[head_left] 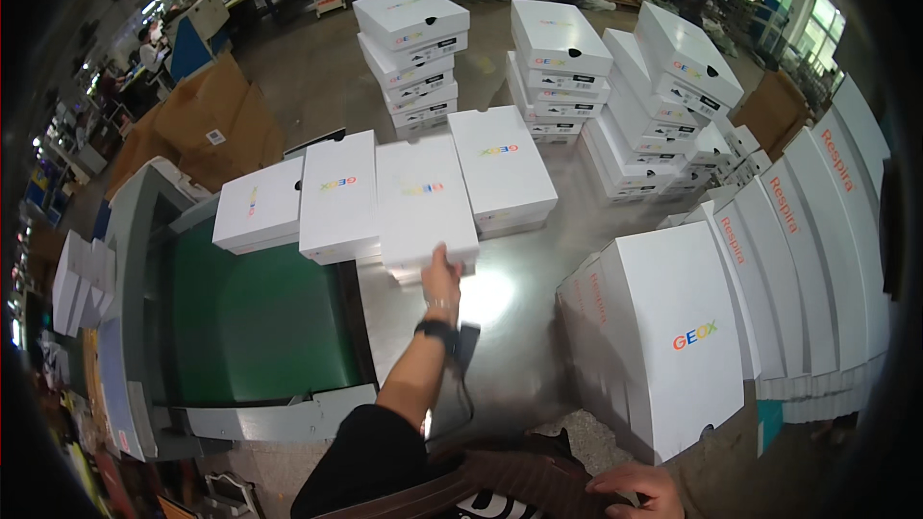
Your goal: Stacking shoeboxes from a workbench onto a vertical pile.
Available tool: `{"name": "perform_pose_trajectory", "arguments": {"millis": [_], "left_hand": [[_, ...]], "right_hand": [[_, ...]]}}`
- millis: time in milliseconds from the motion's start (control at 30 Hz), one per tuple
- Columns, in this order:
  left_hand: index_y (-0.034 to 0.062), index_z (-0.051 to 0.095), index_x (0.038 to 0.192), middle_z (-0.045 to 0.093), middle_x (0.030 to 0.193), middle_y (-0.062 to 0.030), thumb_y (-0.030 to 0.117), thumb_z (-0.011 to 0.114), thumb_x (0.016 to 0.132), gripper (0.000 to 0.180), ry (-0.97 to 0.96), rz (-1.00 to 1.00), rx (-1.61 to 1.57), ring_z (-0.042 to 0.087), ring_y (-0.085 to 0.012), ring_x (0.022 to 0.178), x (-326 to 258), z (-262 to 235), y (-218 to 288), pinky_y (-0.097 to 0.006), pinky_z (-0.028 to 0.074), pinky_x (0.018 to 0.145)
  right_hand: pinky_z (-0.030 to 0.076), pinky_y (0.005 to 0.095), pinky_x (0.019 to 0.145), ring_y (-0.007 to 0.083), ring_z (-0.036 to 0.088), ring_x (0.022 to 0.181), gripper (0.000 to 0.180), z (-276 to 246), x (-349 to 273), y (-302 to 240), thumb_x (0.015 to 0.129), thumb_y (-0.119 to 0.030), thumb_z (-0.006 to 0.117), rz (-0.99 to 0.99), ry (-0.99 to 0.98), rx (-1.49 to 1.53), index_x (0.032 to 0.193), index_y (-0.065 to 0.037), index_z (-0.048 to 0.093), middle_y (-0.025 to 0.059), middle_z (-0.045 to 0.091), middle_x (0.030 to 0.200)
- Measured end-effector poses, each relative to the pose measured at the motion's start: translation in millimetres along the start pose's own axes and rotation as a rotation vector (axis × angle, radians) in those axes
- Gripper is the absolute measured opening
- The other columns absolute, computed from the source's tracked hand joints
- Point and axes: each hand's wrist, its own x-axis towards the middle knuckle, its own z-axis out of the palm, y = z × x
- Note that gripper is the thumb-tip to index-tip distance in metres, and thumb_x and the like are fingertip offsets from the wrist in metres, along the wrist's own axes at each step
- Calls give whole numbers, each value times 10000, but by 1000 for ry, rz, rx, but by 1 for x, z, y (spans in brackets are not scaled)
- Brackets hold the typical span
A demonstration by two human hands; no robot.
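My left hand [441, 281], with a dark watch [439, 332] on its wrist, grips the front edge of a white shoebox [423, 194] in the middle of the metal table. One finger lies on the lid; the rest are partly hidden. This box stands between two other white shoeboxes, one on its left [338, 194] and one on its right [502, 161]. Beside my left wrist is a small dark device [467, 346] with a cable. Low at the right, my right hand [646, 490] hangs by my brown apron [519, 481], fingers loosely bent and apart, with nothing visible in them.
A green conveyor belt [255, 327] in a grey frame runs at the left, another shoebox [258, 206] at its far end. Shoebox stacks [411, 19] [562, 34] [690, 58] rise at the back. White boxes [673, 327] crowd the right side. Brown cartons [207, 115] stand far left.
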Motion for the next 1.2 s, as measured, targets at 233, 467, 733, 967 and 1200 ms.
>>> {"name": "perform_pose_trajectory", "arguments": {"millis": [233, 467, 733, 967, 1200], "left_hand": [[42, 461, 1001, 524, 971, -50, 120, 535, 781, 245, -160, -292, 117, 526, -162, 853, -204, -181, 12, -323, 456, 726], [-2, 431, 1103, 532, 983, -94, 141, 591, 735, 426, -321, -557, 569, 534, -154, 861, -298, -256, 65, -283, 455, 755], [-20, 471, 1044, 563, 917, -96, 177, 724, 603, 545, -328, 151, 1217, 544, -178, 831, -190, -182, 116, -283, 451, 741], [-31, 273, 1237, 451, 1152, -189, 321, 716, 619, 838, 43, 237, 1287, 487, -265, 1008, -278, -191, 63, -348, 381, 858], [-7, 409, 1148, 516, 1039, -71, 263, 557, 792, 470, -383, -164, 714, 485, -138, 943, -329, -237, -30, -279, 416, 791]], "right_hand": [[427, 309, 781, 217, 555, 906, 289, 8, 18, 21, 702, -43, 597, 117, -209, 128, 980, 23, 554, 137, 582, 964], [416, 313, 777, 242, 530, 900, 301, 65, 66, 106, 725, -188, 594, 3, -194, -308, 985, -44, 546, 127, 553, 960], [404, 330, 819, 315, 525, 937, 560, 88, 128, 181, 698, -411, 568, 231, -136, -524, 1018, 41, 489, 214, 546, 972], [409, 338, 816, 339, 533, 933, 760, 62, 108, 196, 697, -571, 491, 663, -62, -587, 1071, 89, 468, 267, 520, 1019], [422, 346, 717, 311, 575, 790, 623, 75, 93, 199, 743, -496, 492, 567, -59, -339, 902, 103, 558, 237, 585, 839]]}}
